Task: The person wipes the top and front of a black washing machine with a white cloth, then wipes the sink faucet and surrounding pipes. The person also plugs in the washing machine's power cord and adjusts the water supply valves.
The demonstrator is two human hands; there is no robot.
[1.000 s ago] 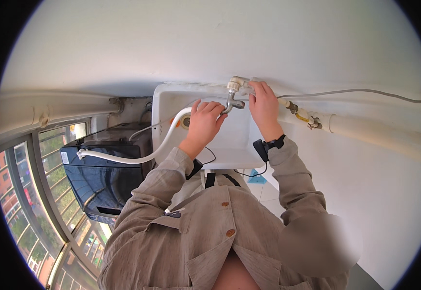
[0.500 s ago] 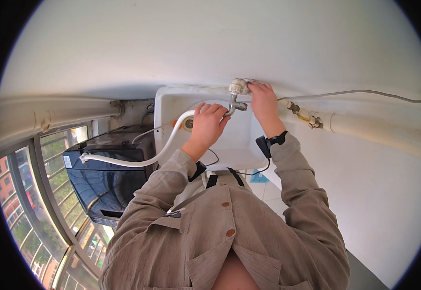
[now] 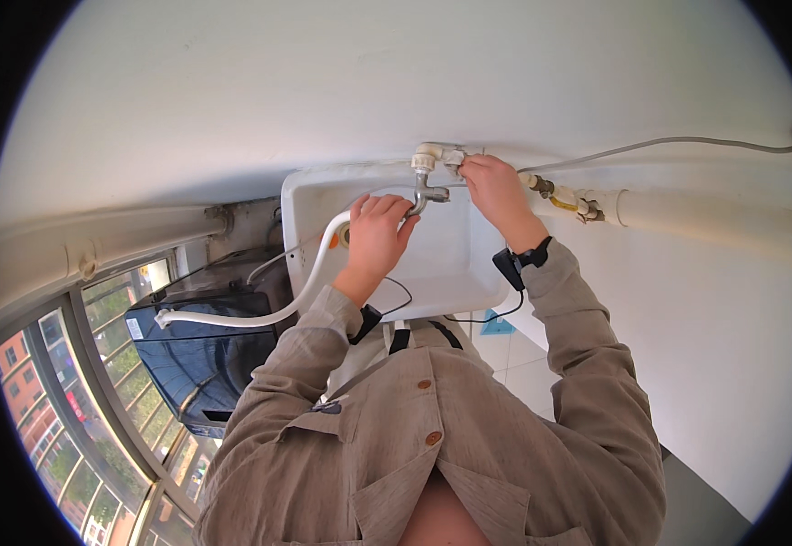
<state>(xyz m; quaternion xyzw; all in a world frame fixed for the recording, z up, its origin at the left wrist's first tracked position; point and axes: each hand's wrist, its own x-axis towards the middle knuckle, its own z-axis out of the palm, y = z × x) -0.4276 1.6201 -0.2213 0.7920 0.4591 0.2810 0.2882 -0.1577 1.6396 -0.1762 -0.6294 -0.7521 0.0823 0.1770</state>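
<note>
A metal tap [image 3: 422, 193] hangs from a white pipe elbow [image 3: 425, 156] on the wall above the white sink. My left hand [image 3: 378, 240] is closed around the upper end of a white hose [image 3: 315, 269], right by the tap's spout. My fingers hide how hose and spout meet. From there the hose curves down to the left, its free end lying over the black machine. My right hand [image 3: 499, 193] is closed, fingertips pinching a small pale knob [image 3: 454, 160] on the fitting beside the elbow.
The white sink [image 3: 441, 289] sits below both hands. A black glossy machine [image 3: 197, 338] stands left of it, near the barred window [image 3: 136, 369]. Wall pipes [image 3: 655, 215] with a yellow-handled valve [image 3: 561, 204] run right; a grey cable [image 3: 678, 140] crosses above them.
The view has shifted, so the tap appears further left. My right fingers have drawn back slightly from the elbow, showing the pale knob. My left hand keeps hold of the hose at the spout.
</note>
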